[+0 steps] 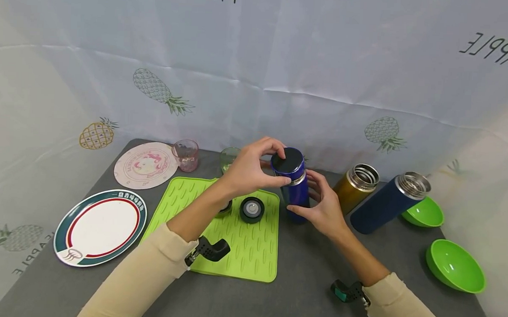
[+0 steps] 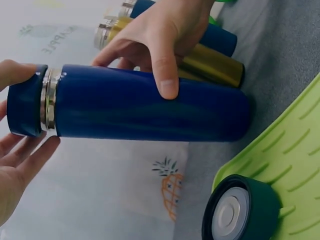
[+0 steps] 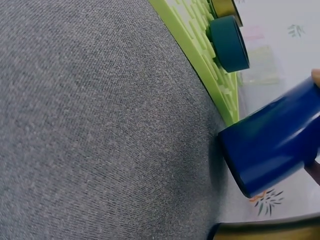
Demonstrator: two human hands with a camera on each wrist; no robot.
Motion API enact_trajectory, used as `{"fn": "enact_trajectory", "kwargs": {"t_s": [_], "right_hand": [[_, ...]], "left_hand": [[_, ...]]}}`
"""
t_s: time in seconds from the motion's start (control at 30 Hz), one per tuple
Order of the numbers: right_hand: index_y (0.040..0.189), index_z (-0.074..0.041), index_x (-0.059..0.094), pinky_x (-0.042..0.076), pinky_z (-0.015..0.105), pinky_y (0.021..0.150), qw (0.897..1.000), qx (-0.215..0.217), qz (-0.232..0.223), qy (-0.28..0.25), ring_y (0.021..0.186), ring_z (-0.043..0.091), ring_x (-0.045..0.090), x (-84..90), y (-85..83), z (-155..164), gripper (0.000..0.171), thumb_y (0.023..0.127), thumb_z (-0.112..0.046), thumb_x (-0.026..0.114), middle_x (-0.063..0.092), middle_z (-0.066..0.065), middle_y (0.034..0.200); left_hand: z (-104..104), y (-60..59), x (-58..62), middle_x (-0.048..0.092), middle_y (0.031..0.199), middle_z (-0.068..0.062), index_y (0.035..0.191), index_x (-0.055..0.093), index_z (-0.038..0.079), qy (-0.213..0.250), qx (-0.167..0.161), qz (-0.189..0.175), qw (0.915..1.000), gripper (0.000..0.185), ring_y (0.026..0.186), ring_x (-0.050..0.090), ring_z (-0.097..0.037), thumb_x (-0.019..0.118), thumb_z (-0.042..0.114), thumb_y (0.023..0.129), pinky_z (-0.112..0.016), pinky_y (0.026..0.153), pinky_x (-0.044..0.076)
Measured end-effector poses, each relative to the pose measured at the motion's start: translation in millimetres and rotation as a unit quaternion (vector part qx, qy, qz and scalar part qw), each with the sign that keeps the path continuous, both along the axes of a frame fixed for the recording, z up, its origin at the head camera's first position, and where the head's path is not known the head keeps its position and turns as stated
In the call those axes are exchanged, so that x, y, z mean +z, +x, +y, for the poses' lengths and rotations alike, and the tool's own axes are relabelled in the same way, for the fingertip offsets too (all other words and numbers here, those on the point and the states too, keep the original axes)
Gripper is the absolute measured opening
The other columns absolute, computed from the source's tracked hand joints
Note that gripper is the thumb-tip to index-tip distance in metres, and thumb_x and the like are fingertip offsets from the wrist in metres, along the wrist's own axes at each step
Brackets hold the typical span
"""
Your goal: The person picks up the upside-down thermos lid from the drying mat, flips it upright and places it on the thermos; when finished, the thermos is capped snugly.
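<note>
A shiny blue thermos bottle (image 1: 296,197) stands upright on the grey table beside the green mat. My left hand (image 1: 253,168) pinches its dark-topped blue lid (image 2: 25,105) from above, thumb on one side and fingers on the other. Between lid and body a band of steel neck (image 2: 49,100) shows in the left wrist view. My right hand (image 1: 322,208) grips the bottle's body, with the thumb (image 2: 165,70) laid across its near side. In the right wrist view only the bottle's lower part (image 3: 275,140) and bits of fingers appear.
A dark green lid (image 1: 252,209) and a partly hidden second lid (image 1: 224,209) lie on the green mat (image 1: 250,256). Lidless gold (image 1: 345,194) and navy (image 1: 378,205) bottles stand right, near green bowls (image 1: 456,266). Plates (image 1: 104,223) and glasses (image 1: 186,155) are left and behind.
</note>
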State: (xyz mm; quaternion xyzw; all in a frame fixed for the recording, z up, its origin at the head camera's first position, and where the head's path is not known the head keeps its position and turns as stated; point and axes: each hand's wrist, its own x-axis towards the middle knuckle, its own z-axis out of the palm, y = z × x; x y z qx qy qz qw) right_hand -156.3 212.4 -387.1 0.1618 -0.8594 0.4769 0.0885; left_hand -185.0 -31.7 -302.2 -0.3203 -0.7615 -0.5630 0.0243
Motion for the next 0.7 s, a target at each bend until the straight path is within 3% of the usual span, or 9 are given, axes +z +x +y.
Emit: {"fn": "enact_trajectory", "kwargs": {"t_s": [0.3, 0.7], "right_hand": [[0.15, -0.008, 0.042, 0.049, 0.059, 0.107, 1.0, 0.016, -0.013, 0.001, 0.132, 0.04, 0.058, 0.2, -1.2, 1.0, 0.092, 0.073, -0.006, 0.092, 0.054, 0.017, 0.149], [0.15, -0.012, 0.043, 0.049, 0.06, 0.107, 0.999, 0.016, -0.042, 0.008, 0.132, 0.04, 0.058, 3.4, -1.9, 1.1, 0.09, 0.074, -0.009, 0.092, 0.056, 0.017, 0.147]], "left_hand": [[1.8, -1.8, -7.8, 0.059, 0.131, -0.005, 0.112, 0.061, 0.012, -0.029, -0.009, -0.019, 0.9994, 0.038, 0.132, 0.059, -0.028, 0.084, 0.018, 0.083, -0.029, 0.088, 0.061], [-4.0, -5.1, -3.0, 0.057, 0.14, -0.006, 0.116, 0.06, 0.011, -0.042, -0.043, -0.034, 0.9976, 0.04, 0.136, 0.058, -0.028, 0.082, 0.014, 0.083, -0.033, 0.09, 0.061]]}}
